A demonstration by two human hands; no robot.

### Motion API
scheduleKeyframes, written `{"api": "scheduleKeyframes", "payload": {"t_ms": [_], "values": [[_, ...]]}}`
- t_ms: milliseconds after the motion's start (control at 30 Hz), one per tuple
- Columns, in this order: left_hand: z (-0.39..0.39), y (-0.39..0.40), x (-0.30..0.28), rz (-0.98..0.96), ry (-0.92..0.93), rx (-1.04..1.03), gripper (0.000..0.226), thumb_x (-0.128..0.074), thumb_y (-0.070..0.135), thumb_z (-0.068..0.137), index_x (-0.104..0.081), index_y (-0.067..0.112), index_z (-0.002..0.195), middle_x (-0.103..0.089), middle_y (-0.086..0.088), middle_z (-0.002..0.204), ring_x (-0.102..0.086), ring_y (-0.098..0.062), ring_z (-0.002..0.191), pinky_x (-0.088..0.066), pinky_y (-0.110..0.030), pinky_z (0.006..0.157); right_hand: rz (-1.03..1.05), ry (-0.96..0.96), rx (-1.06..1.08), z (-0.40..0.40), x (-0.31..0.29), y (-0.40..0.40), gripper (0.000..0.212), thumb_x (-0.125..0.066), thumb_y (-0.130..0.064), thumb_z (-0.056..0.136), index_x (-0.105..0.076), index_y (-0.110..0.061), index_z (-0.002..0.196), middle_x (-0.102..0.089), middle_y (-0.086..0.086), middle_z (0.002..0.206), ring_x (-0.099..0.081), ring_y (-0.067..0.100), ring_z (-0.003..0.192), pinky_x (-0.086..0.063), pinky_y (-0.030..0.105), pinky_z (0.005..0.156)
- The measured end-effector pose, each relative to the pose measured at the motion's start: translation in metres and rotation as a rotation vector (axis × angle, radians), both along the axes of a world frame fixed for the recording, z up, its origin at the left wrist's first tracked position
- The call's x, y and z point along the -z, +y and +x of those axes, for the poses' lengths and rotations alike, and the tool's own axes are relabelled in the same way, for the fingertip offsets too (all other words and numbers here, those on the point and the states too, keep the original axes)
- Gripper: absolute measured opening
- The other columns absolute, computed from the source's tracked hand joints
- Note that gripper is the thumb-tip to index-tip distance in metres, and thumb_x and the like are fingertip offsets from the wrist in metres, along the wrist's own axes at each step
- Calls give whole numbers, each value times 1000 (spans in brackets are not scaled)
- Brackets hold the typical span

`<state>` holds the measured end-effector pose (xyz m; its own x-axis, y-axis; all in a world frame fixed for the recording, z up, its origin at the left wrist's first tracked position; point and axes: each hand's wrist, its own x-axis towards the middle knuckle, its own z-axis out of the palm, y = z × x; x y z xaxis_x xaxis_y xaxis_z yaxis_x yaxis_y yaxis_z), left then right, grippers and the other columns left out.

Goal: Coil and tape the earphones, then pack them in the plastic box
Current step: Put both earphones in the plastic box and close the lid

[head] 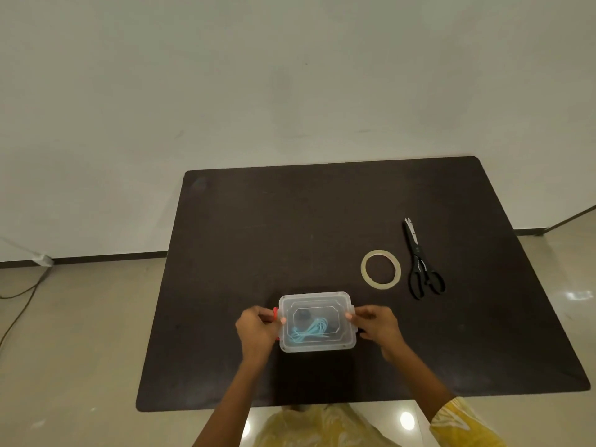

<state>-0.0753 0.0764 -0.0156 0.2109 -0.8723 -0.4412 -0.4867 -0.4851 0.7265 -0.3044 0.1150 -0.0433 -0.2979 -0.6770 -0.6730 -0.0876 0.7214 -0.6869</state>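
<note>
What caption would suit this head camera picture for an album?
Both hands, left hand and right hand, grip the lidded plastic box holding blue earphones, beside tape roll and scissors.

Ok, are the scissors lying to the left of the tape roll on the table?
No, the scissors lie just right of the tape roll, both untouched on the table.

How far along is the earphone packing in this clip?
Nearly finished. The blue earphones lie coiled inside the plastic box with the lid on. Left hand and right hand grip its side clasps; only latching seems left. Tape roll and scissors lie aside.
</note>
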Motion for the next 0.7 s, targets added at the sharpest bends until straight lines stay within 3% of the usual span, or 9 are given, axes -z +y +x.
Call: {"api": "scheduleKeyframes", "payload": {"t_ms": [133, 267, 367, 533, 600, 700], "values": [[-9, -4, -7, -28, -95, 52, 12, -74, -1, 75, -67, 3, 66, -65, -9, 63, -64, -22, 61, -51, -24, 56, 32, -12, -6, -1, 4, 1, 34, -73, -23, 81, -65, -5, 110, -68, 11, 105, -65, 23, 97, -57, 29, 70], [-8, -6, -11, -10, -96, 41, 9, -75, 2, 75, -70, 0, 68, -67, -14, 63, -65, -25, 61, -50, -26, 56, 37, -15, -14, 0, 6, 1, 29, -71, -23, 82, -67, -6, 104, -69, 11, 102, -66, 22, 95, -58, 33, 72], [-7, -5, -12, -15, -89, 50, 9, -75, 1, 74, -69, 1, 68, -67, -14, 65, -65, -24, 62, -52, -27, 57, 22, 21, -26, 1, 5, 3, 31, -72, -24, 82, -66, -6, 106, -69, 10, 103, -66, 19, 91, -56, 27, 67], [-7, -4, -13, -12, -83, 59, 7, -75, 1, 75, -70, -1, 71, -68, -15, 67, -65, -24, 62, -51, -25, 56, -49, 241, -40, 5, -2, 3, 30, -79, -26, 75, -65, -8, 94, -67, 6, 87, -66, 21, 83, -58, 38, 75], [-7, -4, -12, -31, -80, 60, 7, -75, 2, 76, -70, -2, 72, -68, -18, 67, -66, -26, 63, -53, -29, 59, -84, 320, -69, 9, -6, 4, 24, -78, -26, 76, -63, -9, 84, -67, 7, 82, -67, 22, 77, -58, 38, 73], [-6, -4, -11, -46, -90, 66, 7, -75, 3, 76, -71, -3, 74, -68, -18, 68, -66, -26, 64, -50, -23, 57, -134, 401, -95, 15, -8, 6, 22, -75, -28, 80, -65, -8, 79, -68, 7, 77, -67, 20, 71, -57, 36, 68]]}}
